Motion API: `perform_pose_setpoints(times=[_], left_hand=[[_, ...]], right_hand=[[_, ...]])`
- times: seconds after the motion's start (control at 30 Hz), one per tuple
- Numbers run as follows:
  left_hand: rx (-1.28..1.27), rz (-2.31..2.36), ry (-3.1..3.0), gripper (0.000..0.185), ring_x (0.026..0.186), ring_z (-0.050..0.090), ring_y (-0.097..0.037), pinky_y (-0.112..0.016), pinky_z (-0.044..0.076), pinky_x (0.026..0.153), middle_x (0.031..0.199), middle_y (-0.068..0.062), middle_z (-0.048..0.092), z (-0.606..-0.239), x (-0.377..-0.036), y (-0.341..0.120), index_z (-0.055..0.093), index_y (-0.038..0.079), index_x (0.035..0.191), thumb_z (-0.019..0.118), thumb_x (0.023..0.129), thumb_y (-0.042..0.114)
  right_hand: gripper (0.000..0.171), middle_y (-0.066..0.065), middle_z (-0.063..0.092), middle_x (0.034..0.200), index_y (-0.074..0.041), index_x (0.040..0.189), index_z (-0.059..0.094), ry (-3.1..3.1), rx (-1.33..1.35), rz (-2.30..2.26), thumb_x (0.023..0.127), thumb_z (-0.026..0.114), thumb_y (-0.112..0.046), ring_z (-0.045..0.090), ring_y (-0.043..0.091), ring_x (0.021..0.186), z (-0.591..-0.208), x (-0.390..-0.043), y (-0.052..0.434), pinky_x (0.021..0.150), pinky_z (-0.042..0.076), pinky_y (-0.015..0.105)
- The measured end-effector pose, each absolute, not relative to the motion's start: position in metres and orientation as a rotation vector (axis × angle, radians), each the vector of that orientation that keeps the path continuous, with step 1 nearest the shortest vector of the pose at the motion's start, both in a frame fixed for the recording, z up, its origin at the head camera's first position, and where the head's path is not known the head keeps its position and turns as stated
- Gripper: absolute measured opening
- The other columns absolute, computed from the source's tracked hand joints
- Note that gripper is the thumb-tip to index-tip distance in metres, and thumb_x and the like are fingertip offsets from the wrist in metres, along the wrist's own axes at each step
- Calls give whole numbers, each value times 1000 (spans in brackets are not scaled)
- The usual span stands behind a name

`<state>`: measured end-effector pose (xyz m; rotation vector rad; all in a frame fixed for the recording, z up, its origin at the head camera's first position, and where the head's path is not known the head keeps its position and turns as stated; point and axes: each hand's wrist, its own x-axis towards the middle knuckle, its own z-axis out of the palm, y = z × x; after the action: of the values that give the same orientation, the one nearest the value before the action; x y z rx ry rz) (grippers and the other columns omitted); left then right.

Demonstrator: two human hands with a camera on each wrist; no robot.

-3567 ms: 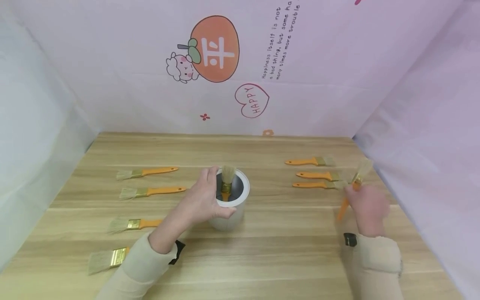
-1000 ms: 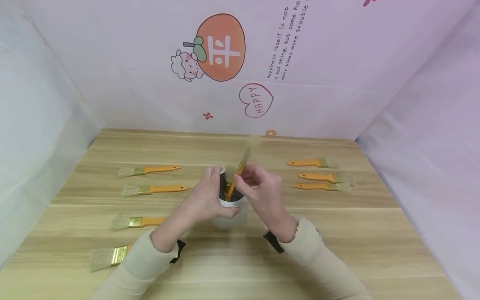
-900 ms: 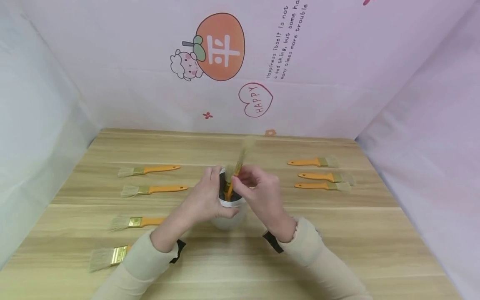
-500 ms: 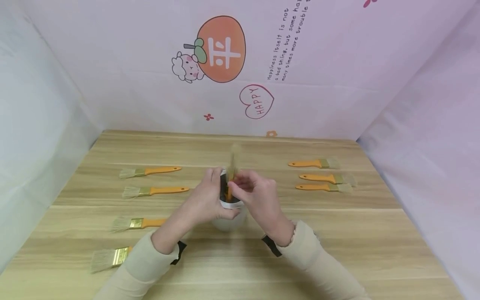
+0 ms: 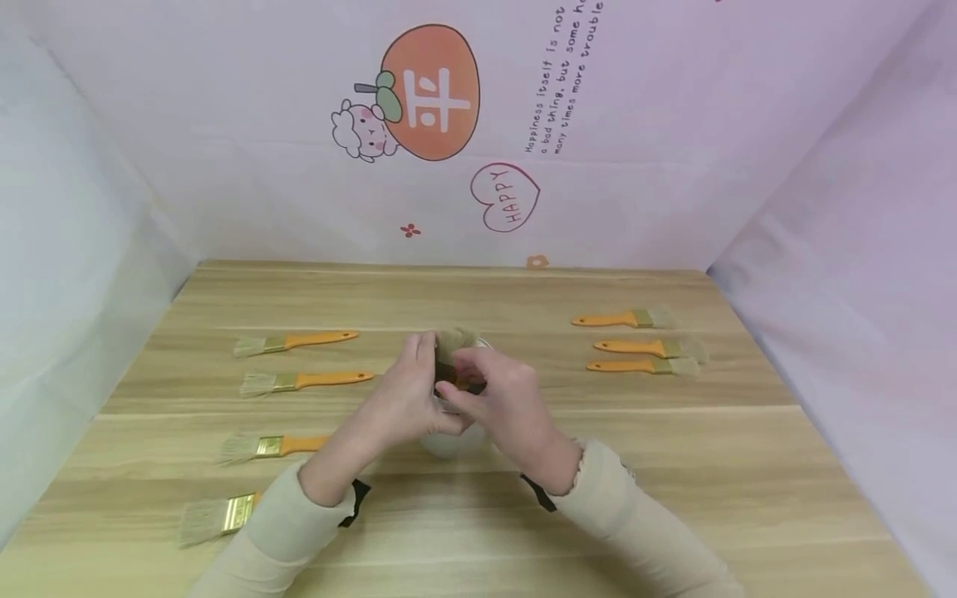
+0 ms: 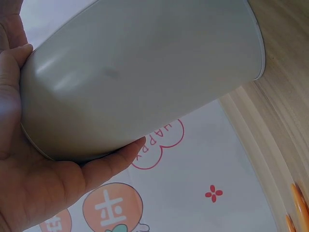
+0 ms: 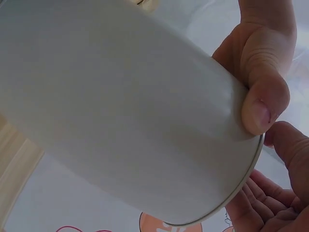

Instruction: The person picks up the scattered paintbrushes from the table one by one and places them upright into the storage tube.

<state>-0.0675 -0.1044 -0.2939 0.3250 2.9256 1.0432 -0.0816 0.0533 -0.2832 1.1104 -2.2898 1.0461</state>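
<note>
A white can [image 5: 447,442] with a dark inside stands upright at the middle of the table. My left hand [image 5: 404,390] grips its rim, thumb on the near side and fingers on the far side; the left wrist view shows this grip around the can [image 6: 145,82]. My right hand [image 5: 508,403] is over the can's mouth, thumb and forefinger spread apart at the rim. Paintbrush bristles [image 5: 454,339] stick up just above the rim beside its fingers. The handles inside are mostly hidden by the hands. In the right wrist view both hands meet at the rim.
Several orange-handled paintbrushes lie on the wooden table [image 5: 598,498] to the left, among them a wide one [image 5: 217,517] partly under the left sleeve. On the right lie three more, the rearmost brush [image 5: 613,320] set slightly apart. Light cloth walls [image 5: 635,208] enclose the back and sides.
My right hand has carried a paintbrush from the right side to the can and lowered it in, bristles up. Its thumb and forefinger have since parted. My left hand has stayed on the rim.
</note>
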Motion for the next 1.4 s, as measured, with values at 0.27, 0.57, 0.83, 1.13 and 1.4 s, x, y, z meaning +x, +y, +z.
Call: perform_pose_setpoints(times=[0.27, 0.57, 0.83, 1.13, 1.4], left_hand=[[351, 1000, 2959, 103, 83, 53, -22, -30, 51, 71, 127, -25, 38, -293, -68, -106, 28, -11, 139, 81, 66, 38], [283, 961, 2941, 114, 99, 56, -28, -38, 54, 84, 131, -22, 39, -292, -68, -97, 23, -10, 143, 84, 63, 43], [237, 980, 2950, 115, 98, 57, -29, -39, 53, 84, 133, -22, 38, -295, -66, -93, 22, -9, 144, 85, 62, 43], [220, 915, 2948, 116, 88, 55, -25, -34, 52, 76, 129, -21, 38, -291, -69, -96, 22, -9, 144, 84, 62, 46], [221, 898, 2952, 115, 84, 55, -24, -33, 52, 73, 128, -22, 39, -292, -66, -96, 23, -10, 143, 84, 62, 46]], right_hand=[[30, 13, 72, 83, 3, 96, 65, -2311, 1112, 981, 75, 81, -9, 71, 20, 74, -283, -84, 55, 66, 57, 23], [38, 18, 73, 86, 6, 96, 66, -2272, 909, 705, 67, 86, -9, 72, 27, 77, -272, -111, 93, 68, 58, 33], [41, 18, 72, 84, 6, 98, 65, -2360, 820, 556, 66, 86, -9, 71, 28, 76, -284, -128, 136, 65, 58, 35], [38, 23, 72, 91, 8, 103, 66, -2478, 654, 602, 73, 83, -10, 71, 32, 78, -293, -138, 166, 69, 58, 41], [38, 24, 70, 90, 10, 102, 64, -2590, 527, 633, 75, 81, -9, 70, 36, 80, -302, -140, 185, 71, 57, 45]])
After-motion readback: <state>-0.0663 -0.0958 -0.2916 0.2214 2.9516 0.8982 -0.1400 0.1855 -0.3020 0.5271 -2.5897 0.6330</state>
